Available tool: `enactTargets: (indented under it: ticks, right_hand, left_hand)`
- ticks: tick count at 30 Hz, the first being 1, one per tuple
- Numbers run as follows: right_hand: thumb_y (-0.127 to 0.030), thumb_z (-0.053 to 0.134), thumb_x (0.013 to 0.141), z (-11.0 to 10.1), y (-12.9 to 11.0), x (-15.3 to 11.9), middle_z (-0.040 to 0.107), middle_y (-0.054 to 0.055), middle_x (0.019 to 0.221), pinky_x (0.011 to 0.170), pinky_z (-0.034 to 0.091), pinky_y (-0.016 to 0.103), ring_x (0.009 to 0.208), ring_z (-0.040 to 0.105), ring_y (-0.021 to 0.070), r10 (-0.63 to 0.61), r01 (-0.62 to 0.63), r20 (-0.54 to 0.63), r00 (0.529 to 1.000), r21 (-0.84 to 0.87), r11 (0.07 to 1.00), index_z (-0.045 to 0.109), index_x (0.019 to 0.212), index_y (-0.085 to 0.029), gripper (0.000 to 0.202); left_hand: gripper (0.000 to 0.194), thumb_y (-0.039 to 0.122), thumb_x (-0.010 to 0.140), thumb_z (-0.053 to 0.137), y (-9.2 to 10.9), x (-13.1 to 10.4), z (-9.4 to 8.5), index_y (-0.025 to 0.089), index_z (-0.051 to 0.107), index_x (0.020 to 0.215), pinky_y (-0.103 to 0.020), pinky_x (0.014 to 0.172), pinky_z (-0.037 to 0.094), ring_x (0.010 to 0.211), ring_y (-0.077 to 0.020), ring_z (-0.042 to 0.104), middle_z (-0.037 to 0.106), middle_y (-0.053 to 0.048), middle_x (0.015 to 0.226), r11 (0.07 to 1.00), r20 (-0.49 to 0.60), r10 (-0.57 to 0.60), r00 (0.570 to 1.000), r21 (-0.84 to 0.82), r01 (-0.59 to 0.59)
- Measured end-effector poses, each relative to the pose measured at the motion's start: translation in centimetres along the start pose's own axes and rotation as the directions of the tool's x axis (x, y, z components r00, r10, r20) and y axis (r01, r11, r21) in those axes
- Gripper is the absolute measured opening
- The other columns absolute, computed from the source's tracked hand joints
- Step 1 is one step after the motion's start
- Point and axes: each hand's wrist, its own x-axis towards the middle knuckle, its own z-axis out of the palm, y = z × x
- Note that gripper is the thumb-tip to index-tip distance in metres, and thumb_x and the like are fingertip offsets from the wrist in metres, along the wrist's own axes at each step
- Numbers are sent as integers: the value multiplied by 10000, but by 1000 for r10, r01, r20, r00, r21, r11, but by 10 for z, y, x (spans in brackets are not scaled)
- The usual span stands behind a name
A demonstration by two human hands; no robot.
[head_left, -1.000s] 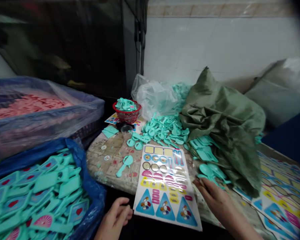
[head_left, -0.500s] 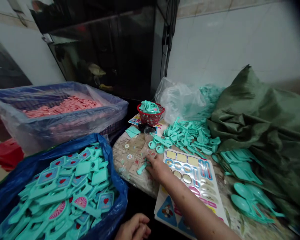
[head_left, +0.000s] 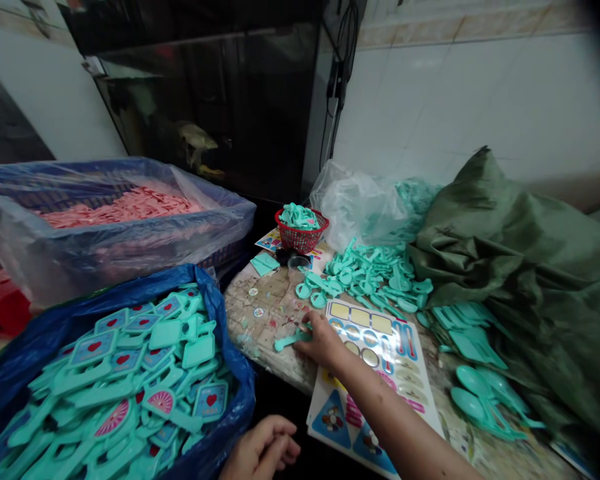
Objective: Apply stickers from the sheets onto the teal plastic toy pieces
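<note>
My right hand (head_left: pixel 321 341) is over the near edge of the worn table (head_left: pixel 245 293), its fingers closed on a small teal plastic toy piece (head_left: pixel 286 342). The narrow end of that piece sticks out to the left; the rest is behind my fingers. Below my right forearm lie printed sticker sheets (head_left: pixel 334 390) with yellow, blue and pink shapes. My left hand (head_left: pixel 266 448) is low in the view, by the blue bag (head_left: pixel 240 387). Its fingers are curled together and nothing shows in them. Teal toy pieces (head_left: pixel 180 337), some with heart stickers, fill the bag.
A plastic-lined crate (head_left: pixel 180 233) of pink pieces (head_left: pixel 130 207) stands behind the bag. Farther back on the table are a red basket (head_left: pixel 303 239), a clear cup (head_left: pixel 299 265) and a teal pile (head_left: pixel 375 270). Teal spoons (head_left: pixel 475 383) lie right, beside green cloth (head_left: pixel 510 247).
My right hand has lifted and drawn slightly right, the teal piece now showing more clearly in its fingers. My left hand has stayed almost in place. The view has shifted slightly.
</note>
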Motion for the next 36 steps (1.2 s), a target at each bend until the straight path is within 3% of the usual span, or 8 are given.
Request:
enactTargets:
  ticks: [3, 7, 10, 14, 18, 22, 26, 36]
  right_hand:
    - [-165, 572, 676, -14, -2, -14, 576, 2, 751, 587, 373, 223, 666, 505, 133, -43, 42, 20, 999, 52, 998, 547, 845, -178, 171]
    - [-136, 553, 661, -33, -12, -54, 569, -27, 652, 571, 351, 207, 633, 495, 119, -155, 146, 81, 985, 103, 984, 581, 676, -191, 64]
    - [-104, 523, 647, -36, -22, -88, 625, -34, 671, 570, 368, 195, 622, 525, 114, -211, 169, 202, 956, 206, 964, 640, 705, -208, 167]
    - [-116, 558, 637, -33, -15, -113, 647, -30, 704, 578, 388, 194, 639, 536, 119, -71, -52, 324, 943, 357, 933, 646, 755, -198, 169]
    - [-403, 543, 773, -38, 21, -110, 610, 8, 818, 625, 435, 243, 702, 544, 148, 61, -101, 104, 993, 442, 891, 569, 984, -187, 304]
    - [-441, 363, 867, -40, 56, -87, 615, 50, 910, 786, 440, 321, 859, 562, 197, 46, -19, -109, 993, 239, 971, 605, 916, -208, 339]
    - [-382, 371, 854, -29, 75, -68, 574, 52, 792, 760, 423, 339, 773, 552, 198, -4, 21, -150, 989, 117, 993, 622, 752, -210, 321]
    - [-283, 461, 800, -22, 87, -59, 568, 33, 769, 646, 380, 280, 691, 540, 175, -49, 45, -186, 981, -24, 999, 582, 772, -222, 138]
  left_hand:
    - [352, 470, 846, 430, 9, -1, -1, 207, 594, 1014, -275, 718, 530, 831, -187, 655, 697, -77, 937, 993, -197, 111, 974, -8, -115]
    - [460, 376, 800, 547, 32, 10, -4, 229, 487, 1232, -355, 926, 457, 1107, -231, 543, 511, -105, 1309, 935, -430, 350, 832, 206, -287]
    - [571, 295, 697, 668, 48, 19, -1, 238, 514, 1244, -382, 1001, 388, 1166, -265, 494, 532, -75, 1302, 920, -171, 344, 923, 260, -294]
    - [471, 195, 743, 561, 52, 22, 10, 241, 547, 1212, -263, 659, 528, 778, -176, 641, 691, -2, 905, 991, 240, 103, 965, 54, -119]
    - [316, 268, 792, 522, 40, 25, 15, 155, 597, 1077, -233, 583, 503, 699, -153, 640, 671, -33, 870, 989, 154, 23, 988, -148, 1]
    - [337, 399, 830, 502, 36, 36, 17, 149, 573, 1045, -278, 702, 501, 778, -171, 647, 676, -63, 928, 908, 53, -18, 998, -418, 38]
    - [325, 391, 793, 574, 41, 50, 23, 144, 598, 1002, -272, 736, 486, 852, -188, 637, 681, -66, 901, 856, 13, -62, 998, -513, 60]
    - [352, 343, 722, 669, 36, 80, 34, 152, 567, 999, -326, 770, 514, 789, -190, 667, 672, -67, 941, 775, 51, -115, 992, -620, 122]
